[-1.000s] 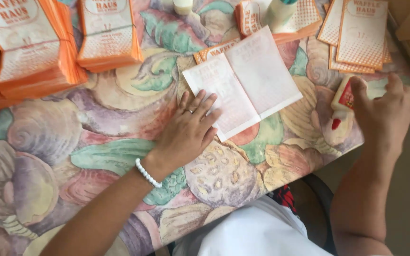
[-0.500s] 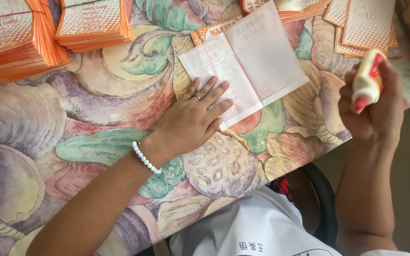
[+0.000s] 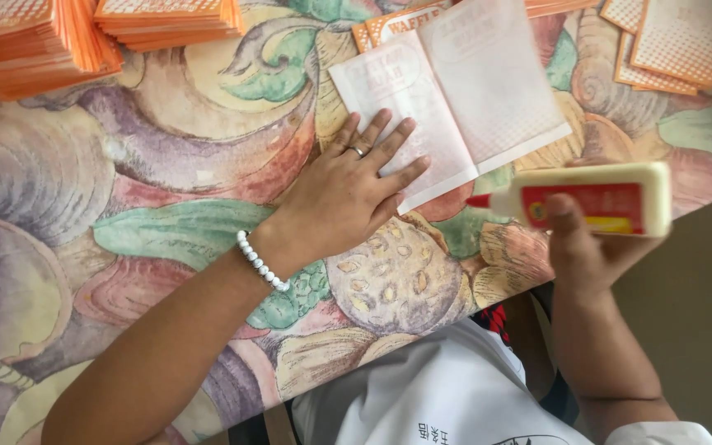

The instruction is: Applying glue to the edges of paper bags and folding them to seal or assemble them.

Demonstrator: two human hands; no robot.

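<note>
i see the paper sheet (image 3: pixel 455 99) lying unfolded on the counter (image 3: pixel 125 206), pale white with a faint checked print showing through and a crease down its middle. my left hand (image 3: pixel 348 194) lies flat on its near left corner, fingers spread, pressing it down; a ring and a white bead bracelet (image 3: pixel 261 261) show on that arm. my right hand (image 3: pixel 591 247) is closed around a glue bottle (image 3: pixel 595 198), cream with a red label, lying sideways with its red tip just beside the sheet's near edge. half a second ago the bottle stood upright off to the right; now it is tipped flat and closer to the paper. orange stacks (image 3: pixel 84 29) are cut off at the top edge, and the bottle is blurred, so i cannot tell if the tip touches the paper.
</note>
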